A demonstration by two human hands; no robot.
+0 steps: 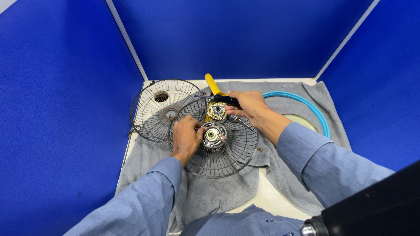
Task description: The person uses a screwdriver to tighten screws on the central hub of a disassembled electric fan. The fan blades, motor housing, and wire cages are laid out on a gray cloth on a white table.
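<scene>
A round wire fan guard [227, 155] lies on a grey towel [218, 190], with a metal motor hub [214, 134] at its middle. My left hand [185, 139] rests on the guard and grips the left side of the hub. My right hand [248, 106] is closed around the black handle of a hand tool [221, 99] held over a brass-coloured motor part [216, 111] just behind the hub. A yellow handle [212, 84] sticks out behind that part.
A second wire guard [153, 109] leans at the left. A light blue ring [306, 105] and a pale round piece [302, 122] lie at the right on the towel. Blue partition walls [65, 109] close in the table on three sides.
</scene>
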